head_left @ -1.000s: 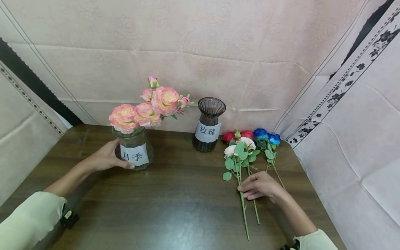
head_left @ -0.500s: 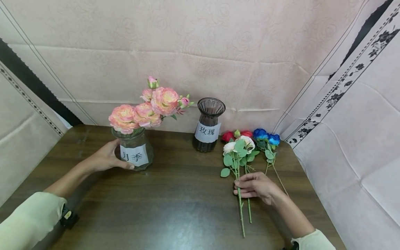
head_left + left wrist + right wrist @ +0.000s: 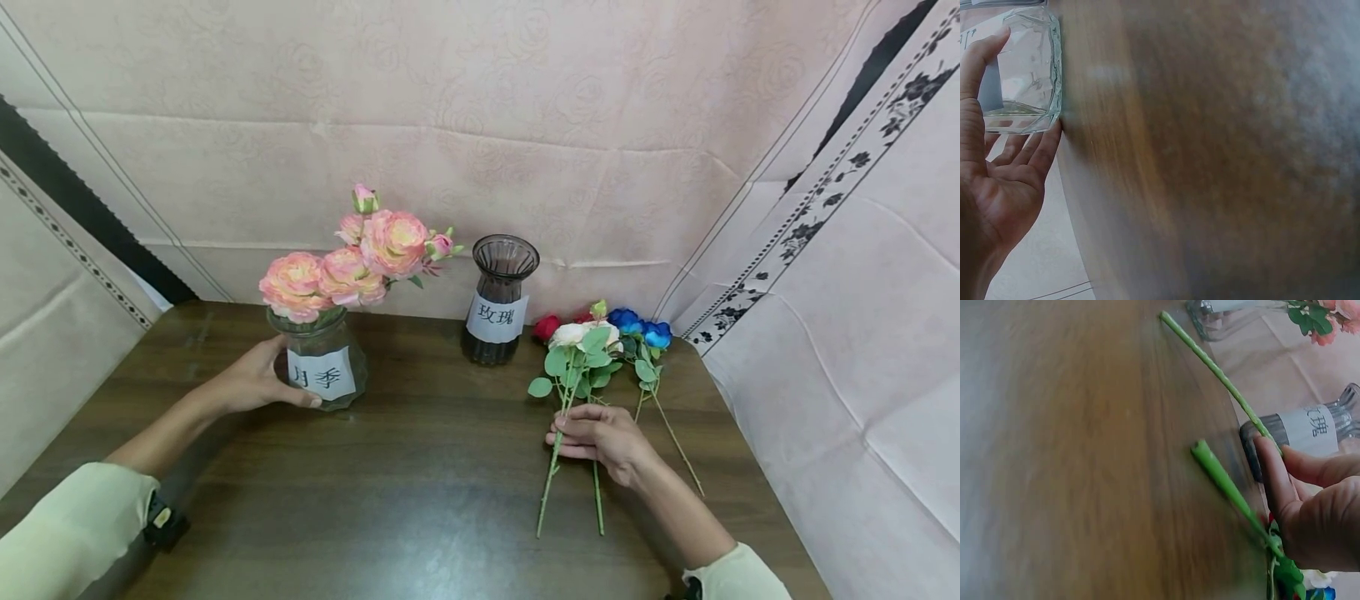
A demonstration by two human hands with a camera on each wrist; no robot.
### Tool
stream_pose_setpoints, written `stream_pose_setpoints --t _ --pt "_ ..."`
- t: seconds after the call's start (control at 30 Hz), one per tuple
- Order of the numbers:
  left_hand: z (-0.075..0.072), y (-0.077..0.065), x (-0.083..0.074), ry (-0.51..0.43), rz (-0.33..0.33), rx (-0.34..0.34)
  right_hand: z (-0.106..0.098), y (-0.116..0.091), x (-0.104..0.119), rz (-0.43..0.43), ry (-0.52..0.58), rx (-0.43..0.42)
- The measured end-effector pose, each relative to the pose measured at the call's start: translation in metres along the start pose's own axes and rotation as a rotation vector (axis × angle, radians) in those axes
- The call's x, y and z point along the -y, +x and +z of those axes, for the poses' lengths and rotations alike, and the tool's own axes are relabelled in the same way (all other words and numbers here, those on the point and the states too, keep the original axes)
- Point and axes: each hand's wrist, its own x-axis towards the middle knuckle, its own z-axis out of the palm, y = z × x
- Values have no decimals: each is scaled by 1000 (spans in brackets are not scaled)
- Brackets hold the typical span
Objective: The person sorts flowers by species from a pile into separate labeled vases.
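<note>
Left wrist alone shows left hand's (image 3: 1005, 199) fingers (image 3: 1049, 149) behind jar (image 3: 1030, 69)

- Left forearm (image 3: 168, 429), bare, reaches in over the left edge of the table (image 3: 420, 500), slanting toward the far edge
- Left hand (image 3: 258, 375) grips, thumb stretched across the near side, fingers behind
- Right forearm (image 3: 686, 512), bare, slants away from the right edge toward the middle
- Right hand (image 3: 600, 437) pinches with thumb and fingertips, lower fingers nearly straight, pointing toward the left edge
</note>
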Motion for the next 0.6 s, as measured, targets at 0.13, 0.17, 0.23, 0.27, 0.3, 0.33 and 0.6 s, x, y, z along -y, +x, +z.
stream_pose_setpoints --t 0.13,0.17,0.23,0.27,0.3,0.33,0.6 --pt "0 0 0 5 0 -5 10 4 2 -18 22 -43" --pt "0 0 1 3 0 -5 12 5 2 -22 29 -57" --pt "1 0 1 -5 -1 -5 16 6 3 -36 50 -87" --pt "1 0 1 -9 -3 -4 18 7 3 -43 64 -101" --pt "1 0 1 -13 -5 -4 19 8 3 -52 80 -117" --pt "1 1 1 -17 -5 -3 21 9 2 -61 94 -129" --pt "0 0 2 -6 -5 -3 36 20 0 -172 223 -236"
